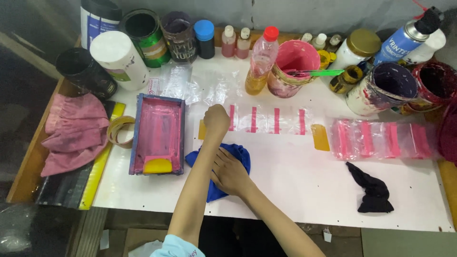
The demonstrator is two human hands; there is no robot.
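While our left hand (216, 119) rests fisted at the strip's (266, 120) nine o'clock end, holding nothing visible, our right hand (230, 172) presses flat on the blue cloth (240, 154). Printed bags (381, 139) lie at three o'clock; four pink marks done.

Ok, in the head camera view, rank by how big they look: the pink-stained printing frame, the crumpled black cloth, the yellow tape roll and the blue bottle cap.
Largest to smallest:
1. Pink-stained printing frame
2. Crumpled black cloth
3. Yellow tape roll
4. Blue bottle cap, though it sits farthest from the camera.
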